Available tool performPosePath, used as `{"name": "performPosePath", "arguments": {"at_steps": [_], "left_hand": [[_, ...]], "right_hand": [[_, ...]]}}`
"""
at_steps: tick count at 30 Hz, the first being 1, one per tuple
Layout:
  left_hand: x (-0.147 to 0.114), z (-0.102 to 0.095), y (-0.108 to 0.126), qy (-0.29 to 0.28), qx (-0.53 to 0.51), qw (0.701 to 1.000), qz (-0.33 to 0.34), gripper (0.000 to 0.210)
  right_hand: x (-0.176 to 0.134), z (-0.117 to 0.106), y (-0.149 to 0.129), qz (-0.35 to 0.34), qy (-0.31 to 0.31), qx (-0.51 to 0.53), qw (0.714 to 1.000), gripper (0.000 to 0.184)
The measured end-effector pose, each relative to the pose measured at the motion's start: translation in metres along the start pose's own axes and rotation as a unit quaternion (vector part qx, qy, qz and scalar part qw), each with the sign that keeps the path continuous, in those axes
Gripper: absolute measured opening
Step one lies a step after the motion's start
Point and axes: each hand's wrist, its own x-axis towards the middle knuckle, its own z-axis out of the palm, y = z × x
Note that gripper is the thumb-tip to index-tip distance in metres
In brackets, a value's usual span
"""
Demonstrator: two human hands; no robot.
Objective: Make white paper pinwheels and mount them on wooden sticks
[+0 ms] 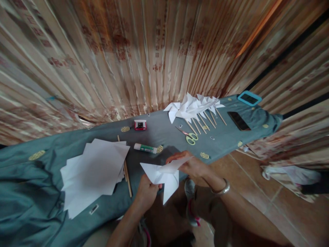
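Note:
A white paper pinwheel [167,177] with pointed blades is held between my two hands, over the near edge of the cloth-covered surface. My left hand [148,192] is closed on its lower left side, the fingertips partly behind the paper. My right hand [190,164] grips the upper right blade, with some fingers hidden by it. Just beyond the hands lie a glue stick [145,148] and scissors [190,138] with yellow-green handles. To the left is a stack of white paper sheets [94,175], with thin wooden sticks [128,176] along its right side.
Several finished pinwheels [190,106] on sticks lie overlapped at the back. A small red box [140,125] sits left of them. A dark phone [239,121] and a blue-framed device [249,98] rest at the right end. A curtain [144,58] hangs behind the green-grey cloth [159,126].

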Motion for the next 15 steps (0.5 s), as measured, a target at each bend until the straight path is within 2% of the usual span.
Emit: {"name": "performPosePath", "arguments": {"at_steps": [8,11,15], "left_hand": [[-0.001,-0.004,0.005,0.007,0.092,0.993,0.074,0.011],[-0.012,-0.004,0.017,0.015,0.108,0.987,0.116,0.011],[-0.032,-0.004,0.033,-0.021,0.141,0.972,0.188,0.018]], "right_hand": [[0.004,0.002,-0.007,-0.004,0.01,-0.049,0.999,0.023],[-0.003,0.002,-0.021,-0.009,0.001,-0.058,0.998,0.022],[-0.018,0.001,-0.042,-0.051,0.025,-0.046,0.997,0.022]]}}
